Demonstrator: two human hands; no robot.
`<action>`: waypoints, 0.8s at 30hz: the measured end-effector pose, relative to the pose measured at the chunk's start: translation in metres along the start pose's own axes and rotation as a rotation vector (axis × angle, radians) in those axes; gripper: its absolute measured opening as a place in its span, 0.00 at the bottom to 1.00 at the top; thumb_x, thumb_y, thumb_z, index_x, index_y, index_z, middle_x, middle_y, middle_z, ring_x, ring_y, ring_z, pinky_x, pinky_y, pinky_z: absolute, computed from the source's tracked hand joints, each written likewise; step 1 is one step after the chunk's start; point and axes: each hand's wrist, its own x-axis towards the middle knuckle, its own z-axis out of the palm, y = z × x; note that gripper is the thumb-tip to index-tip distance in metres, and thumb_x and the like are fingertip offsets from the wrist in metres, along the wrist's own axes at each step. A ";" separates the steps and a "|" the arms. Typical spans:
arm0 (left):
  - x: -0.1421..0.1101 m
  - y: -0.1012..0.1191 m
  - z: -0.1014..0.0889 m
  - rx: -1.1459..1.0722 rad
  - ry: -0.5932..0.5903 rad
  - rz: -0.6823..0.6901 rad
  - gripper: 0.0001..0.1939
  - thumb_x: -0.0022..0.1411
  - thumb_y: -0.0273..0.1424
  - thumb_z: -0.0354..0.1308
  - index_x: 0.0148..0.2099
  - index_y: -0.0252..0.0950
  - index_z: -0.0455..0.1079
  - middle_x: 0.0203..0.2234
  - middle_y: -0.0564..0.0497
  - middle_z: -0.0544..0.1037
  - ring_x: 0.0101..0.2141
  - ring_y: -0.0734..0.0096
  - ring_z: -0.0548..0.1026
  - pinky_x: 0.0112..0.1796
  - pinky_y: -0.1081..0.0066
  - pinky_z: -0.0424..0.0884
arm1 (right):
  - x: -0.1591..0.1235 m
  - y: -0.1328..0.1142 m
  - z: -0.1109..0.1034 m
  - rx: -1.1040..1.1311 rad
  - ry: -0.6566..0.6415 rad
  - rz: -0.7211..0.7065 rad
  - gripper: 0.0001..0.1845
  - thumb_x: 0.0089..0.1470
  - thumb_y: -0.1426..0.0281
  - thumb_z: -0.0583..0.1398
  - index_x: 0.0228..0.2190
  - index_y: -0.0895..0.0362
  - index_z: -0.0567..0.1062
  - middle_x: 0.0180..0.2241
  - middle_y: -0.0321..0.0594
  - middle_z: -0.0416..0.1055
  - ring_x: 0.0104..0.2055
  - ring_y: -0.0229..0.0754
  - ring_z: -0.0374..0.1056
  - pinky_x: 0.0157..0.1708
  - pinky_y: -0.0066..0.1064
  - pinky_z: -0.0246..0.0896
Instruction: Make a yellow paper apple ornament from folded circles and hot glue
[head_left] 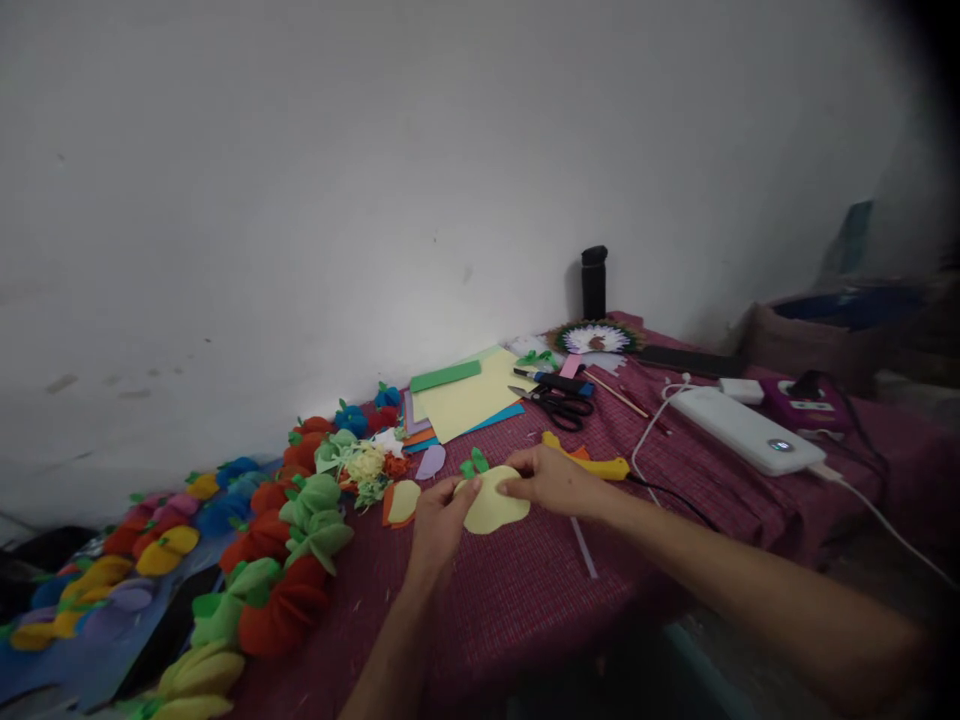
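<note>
Between my two hands is a pale yellow pumpkin-shaped cutout (495, 507) with a green leafy stem (474, 463) at its top. My left hand (442, 525) pinches its left edge, thumb on the front face. From the right, my right hand (551, 482) grips the upper right edge, fingers closed. Behind the right hand lies a yellow glue gun (604, 468), partly hidden by that hand. Beside the left hand rest orange and yellow cut pieces (403, 502) and a lilac piece (430, 462).
Finished colourful pumpkins (281, 605) crowd the left side. Coloured sheets (476, 395), scissors (559, 403) and a utility knife (555, 381) lie behind my hands. At right are a white power bank (742, 430), cables and a purple power strip (806, 408). A black bottle (594, 283) stands near the wall.
</note>
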 end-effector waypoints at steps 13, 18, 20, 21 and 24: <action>0.018 -0.016 0.002 -0.085 -0.019 -0.031 0.16 0.48 0.40 0.59 0.30 0.30 0.72 0.18 0.55 0.71 0.20 0.77 0.67 0.23 0.77 0.62 | 0.010 0.014 0.005 -0.064 0.132 0.011 0.09 0.44 0.67 0.56 0.22 0.60 0.71 0.18 0.32 0.62 0.21 0.33 0.57 0.20 0.22 0.51; 0.021 -0.015 0.001 -0.192 -0.104 -0.083 0.23 0.46 0.36 0.62 0.45 0.33 0.70 0.30 0.48 0.77 0.33 0.67 0.73 0.38 0.68 0.67 | 0.018 0.015 -0.002 0.038 0.172 -0.001 0.10 0.44 0.65 0.56 0.22 0.60 0.71 0.18 0.32 0.62 0.21 0.33 0.57 0.20 0.23 0.51; 0.022 -0.016 -0.001 -0.177 -0.124 -0.102 0.22 0.45 0.35 0.63 0.44 0.31 0.70 0.32 0.46 0.78 0.36 0.64 0.73 0.41 0.65 0.66 | 0.021 0.017 -0.004 0.068 0.204 0.001 0.11 0.45 0.65 0.55 0.24 0.60 0.71 0.20 0.33 0.64 0.22 0.33 0.59 0.21 0.23 0.52; 0.022 -0.016 -0.002 -0.164 -0.124 -0.113 0.22 0.45 0.35 0.63 0.43 0.31 0.71 0.33 0.46 0.78 0.36 0.63 0.73 0.41 0.64 0.66 | 0.022 0.018 -0.004 0.082 0.219 0.007 0.11 0.46 0.64 0.55 0.25 0.60 0.71 0.21 0.33 0.65 0.22 0.34 0.60 0.21 0.23 0.53; 0.022 -0.017 -0.004 -0.139 -0.116 -0.129 0.20 0.45 0.35 0.63 0.41 0.30 0.72 0.34 0.45 0.78 0.37 0.61 0.73 0.42 0.63 0.66 | 0.024 0.019 -0.005 0.092 0.242 0.012 0.12 0.46 0.63 0.55 0.25 0.60 0.72 0.22 0.34 0.67 0.23 0.34 0.61 0.21 0.24 0.54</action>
